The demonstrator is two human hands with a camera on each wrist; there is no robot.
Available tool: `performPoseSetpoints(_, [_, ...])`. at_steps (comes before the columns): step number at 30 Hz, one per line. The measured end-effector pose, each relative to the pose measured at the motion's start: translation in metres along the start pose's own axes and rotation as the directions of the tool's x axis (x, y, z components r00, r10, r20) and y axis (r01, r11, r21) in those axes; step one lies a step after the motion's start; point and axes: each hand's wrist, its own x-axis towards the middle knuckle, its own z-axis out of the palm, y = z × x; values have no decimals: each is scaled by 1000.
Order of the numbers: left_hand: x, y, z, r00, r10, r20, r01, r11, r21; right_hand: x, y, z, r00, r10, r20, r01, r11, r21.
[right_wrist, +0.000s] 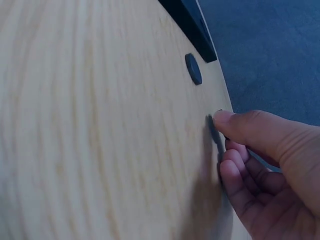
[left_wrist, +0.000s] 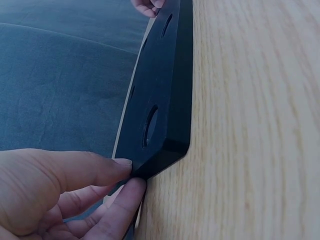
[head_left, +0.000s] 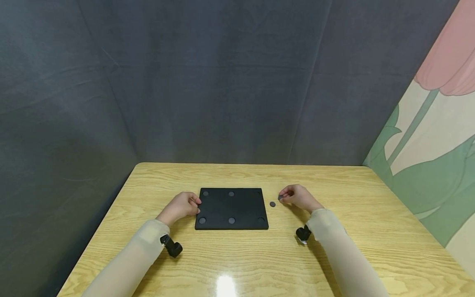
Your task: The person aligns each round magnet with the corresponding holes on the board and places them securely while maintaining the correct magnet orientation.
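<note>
Head view: black board, rectangular, flat on a wooden table; six round recesses in two rows, grey discs in the left and middle four, the right two dark and hard to make out. Left hand, at the board's left edge, fingers bent. Right hand, off the board's right edge, fingertips closed on a held disc, largely covered. Loose disc, between board and right hand, touching neither. Bare wood: a strip beyond the board's far edge, up to a dark curtain; a wider stretch before its near edge, between two sleeves, both cut off by the frame. Left wrist view: thumb and forefinger pinch the board's left edge, remaining fingers partly hidden; the board's far end is cut off. Right wrist view: one board corner only, cropped; loose disc near it; held disc a dark sliver under the thumb, contact with the table impossible to tell.
</note>
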Motion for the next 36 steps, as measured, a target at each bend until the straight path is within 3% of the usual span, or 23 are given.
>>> performPoseSetpoints(8, [0,1,0,1000,9,2,-9,1000,6,-1,-10,-1,998,-58,-6,58,998,7])
performPoseSetpoints(25, [1,-1,0,1000,-2,1,2,1000,21,-11,-59,3,992,-129,16,128,991,40])
performPoseSetpoints(36, [1,1,0,1000,-4,-2,4,1000,17,-19,-71,13,982,-186,31,186,983,1])
